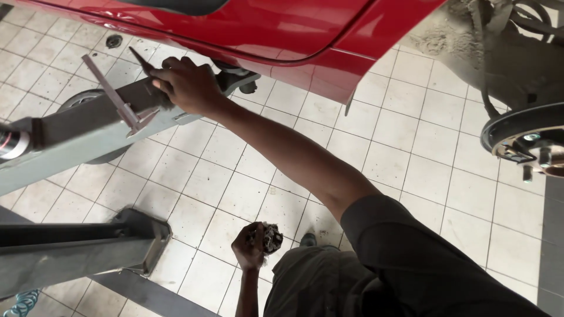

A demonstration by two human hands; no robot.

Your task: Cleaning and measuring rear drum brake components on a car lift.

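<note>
Pale square floor tiles (411,141) with dark grout lines lay under a raised red car (282,29), its glossy sill running across the top of the view. At far right a bare, dusty brake hub (529,141) showed where a wheel was off.

Reaching out, the right hand (188,87) rested on the grey steel lift arm (76,132), beside a slim metal caliper (117,97) lying there. Its grip was curled around a thin dark flat piece (143,61), perhaps a blade or strip; the blur left this unclear.

Nearer the body, the left hand (249,245) was closed tight on a crumpled, grimy rag (271,236).

Judging by the pose, a steady wrist and weight kept off the caliper would serve well, since smooth painted steel lets loose tools slide.
</note>
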